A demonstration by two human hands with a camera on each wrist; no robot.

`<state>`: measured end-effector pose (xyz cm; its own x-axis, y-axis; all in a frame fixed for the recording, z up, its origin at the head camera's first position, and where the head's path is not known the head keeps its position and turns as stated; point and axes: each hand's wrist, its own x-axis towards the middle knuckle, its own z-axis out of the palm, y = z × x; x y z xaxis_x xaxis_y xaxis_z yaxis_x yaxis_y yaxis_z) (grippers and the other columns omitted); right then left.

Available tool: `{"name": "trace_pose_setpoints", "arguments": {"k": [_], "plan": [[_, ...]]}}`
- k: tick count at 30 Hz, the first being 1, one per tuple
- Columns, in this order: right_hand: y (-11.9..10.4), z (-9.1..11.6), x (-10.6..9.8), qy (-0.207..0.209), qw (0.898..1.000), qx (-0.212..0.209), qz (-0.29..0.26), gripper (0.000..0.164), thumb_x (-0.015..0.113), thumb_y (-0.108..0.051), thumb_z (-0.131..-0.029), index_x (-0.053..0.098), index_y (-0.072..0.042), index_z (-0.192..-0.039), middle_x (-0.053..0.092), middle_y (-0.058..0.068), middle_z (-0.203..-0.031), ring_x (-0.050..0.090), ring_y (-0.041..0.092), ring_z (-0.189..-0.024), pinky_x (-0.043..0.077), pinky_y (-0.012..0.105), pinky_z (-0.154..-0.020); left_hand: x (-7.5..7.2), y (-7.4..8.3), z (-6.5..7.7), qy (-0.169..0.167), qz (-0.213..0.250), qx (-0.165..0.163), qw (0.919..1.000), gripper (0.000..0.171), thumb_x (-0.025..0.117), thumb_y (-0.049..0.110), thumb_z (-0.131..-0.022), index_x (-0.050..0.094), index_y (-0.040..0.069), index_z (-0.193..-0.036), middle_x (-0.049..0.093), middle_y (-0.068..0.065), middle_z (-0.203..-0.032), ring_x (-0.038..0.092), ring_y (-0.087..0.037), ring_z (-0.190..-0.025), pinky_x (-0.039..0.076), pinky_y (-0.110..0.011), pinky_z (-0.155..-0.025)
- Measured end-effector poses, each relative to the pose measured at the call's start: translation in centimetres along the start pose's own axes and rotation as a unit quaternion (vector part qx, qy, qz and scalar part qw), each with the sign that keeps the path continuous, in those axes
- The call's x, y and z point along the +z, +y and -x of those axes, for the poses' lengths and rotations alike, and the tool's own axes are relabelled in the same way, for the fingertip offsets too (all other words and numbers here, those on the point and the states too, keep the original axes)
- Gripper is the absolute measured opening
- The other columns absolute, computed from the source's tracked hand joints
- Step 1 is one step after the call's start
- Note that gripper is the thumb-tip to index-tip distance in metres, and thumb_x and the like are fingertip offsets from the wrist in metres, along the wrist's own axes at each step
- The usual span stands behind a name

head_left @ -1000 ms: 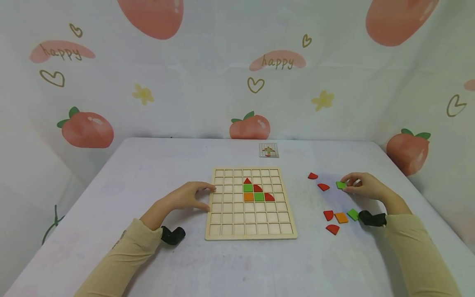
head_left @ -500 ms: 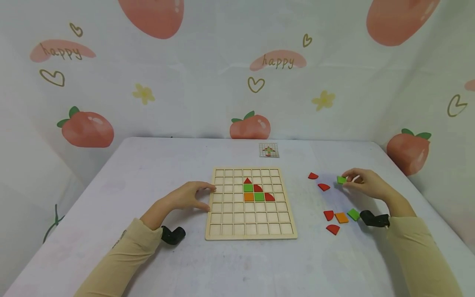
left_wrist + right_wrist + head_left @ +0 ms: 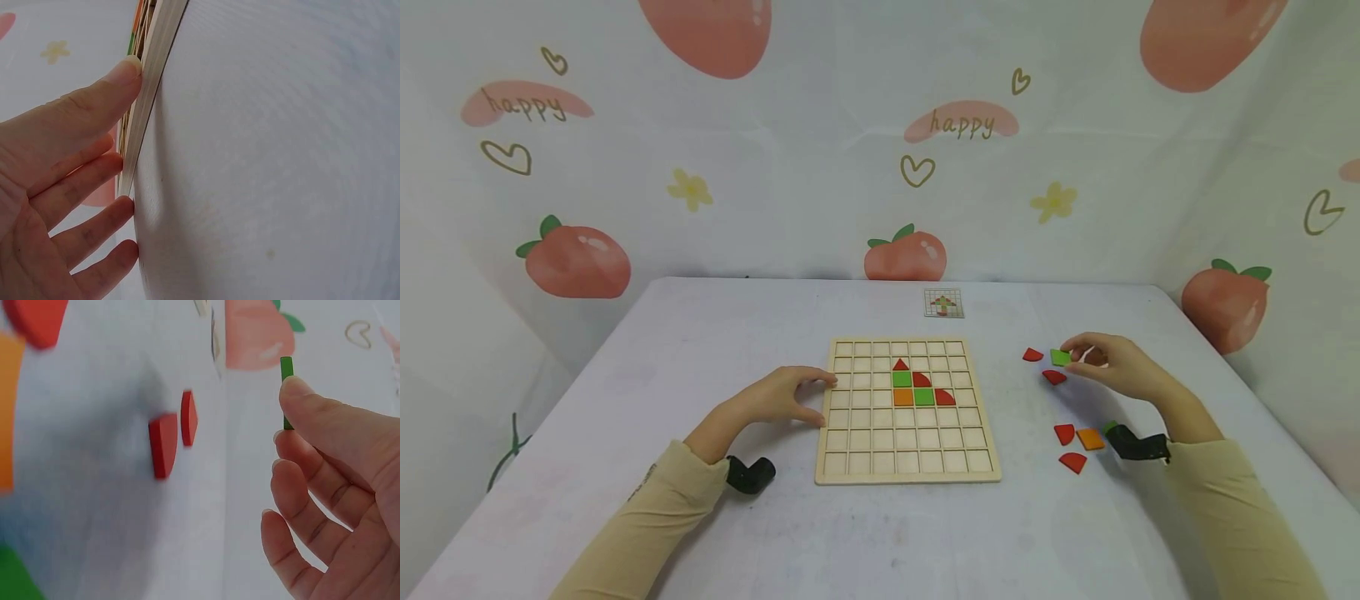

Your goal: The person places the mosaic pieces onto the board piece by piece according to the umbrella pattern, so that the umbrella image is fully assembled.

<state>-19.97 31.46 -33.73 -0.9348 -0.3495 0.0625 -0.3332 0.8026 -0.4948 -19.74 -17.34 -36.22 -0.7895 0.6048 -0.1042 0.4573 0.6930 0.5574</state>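
My right hand (image 3: 1118, 365) pinches a green square tile (image 3: 1060, 357) between thumb and fingers. In the right wrist view the tile (image 3: 287, 367) appears edge-on, raised off the table. Two red quarter-circle tiles (image 3: 1033, 355) lie close by it. To the left, my left hand (image 3: 775, 397) rests its thumb and fingertips against the left edge of a wooden grid board (image 3: 861, 468), fingers fairly straight. On the board sit a red triangle (image 3: 900, 365), green squares (image 3: 923, 397), an orange square (image 3: 903, 397) and red quarter-circles (image 3: 945, 397).
Nearer the front right lie an orange square tile (image 3: 1090, 439), more red quarter-circles (image 3: 1072, 462) and a green tile (image 3: 15, 578) partly covered by the wrist camera (image 3: 1138, 443) in the head view. A small pattern card (image 3: 943, 303) lies behind the board. A printed cloth hangs behind the table.
My right hand has lifted the green tile and carried it left, over toward the two red quarter-circles at the back. The left hand and the board have stayed put.
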Motion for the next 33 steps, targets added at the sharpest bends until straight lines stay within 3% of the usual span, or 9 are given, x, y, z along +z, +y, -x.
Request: {"name": "trace_pose_setpoints", "arguments": {"k": [9,21,27,33], "plan": [[-2.5,-0.9,1.3,-0.015,0.999,-0.038,-0.017,0.024,0.068,-0.009,-0.083,0.063,-0.003,-0.106,0.061,0.003,-0.086,0.060,0.004,-0.074,0.049,0.019,-0.069,0.0,0.1,0.0,0.000,-0.003,-0.002,1.0000,0.058,0.077,0.023,-0.076,0.057,0.003,-0.126,0.058,-0.013,-0.130,0.048,-0.035,-0.126,0.040,-0.048,-0.105],[-5.3,-2.4,3.5,-0.033,0.995,-0.093,-0.030,0.024,0.070,-0.010,-0.082,0.063,-0.004,-0.103,0.061,0.000,-0.085,0.056,0.004,-0.074,0.050,0.021,-0.069,0.0,-0.1,-0.1,-0.001,-0.002,-0.003,1.0000,0.058,0.077,0.023,-0.076,0.056,0.002,-0.125,0.058,-0.014,-0.130,0.048,-0.035,-0.125,0.041,-0.048,-0.104],[-6.6,-3.2,4.4,-0.043,0.993,-0.109,-0.028,0.023,0.071,-0.009,-0.081,0.063,-0.003,-0.103,0.061,0.000,-0.085,0.054,0.005,-0.073,0.052,0.029,-0.070,0.0,0.0,0.0,-0.001,0.002,-0.007,1.0000,0.058,0.077,0.022,-0.076,0.056,0.003,-0.126,0.058,-0.014,-0.130,0.048,-0.035,-0.126,0.041,-0.048,-0.104],[-7.9,-3.9,5.3,-0.062,0.990,-0.125,-0.033,0.025,0.070,-0.010,-0.082,0.063,-0.001,-0.104,0.062,0.002,-0.086,0.054,0.007,-0.074,0.052,0.025,-0.069,0.0,0.0,0.0,-0.003,0.006,-0.015,0.9999,0.059,0.078,0.023,-0.075,0.056,0.003,-0.127,0.056,-0.014,-0.132,0.046,-0.036,-0.127,0.040,-0.049,-0.105]]}}
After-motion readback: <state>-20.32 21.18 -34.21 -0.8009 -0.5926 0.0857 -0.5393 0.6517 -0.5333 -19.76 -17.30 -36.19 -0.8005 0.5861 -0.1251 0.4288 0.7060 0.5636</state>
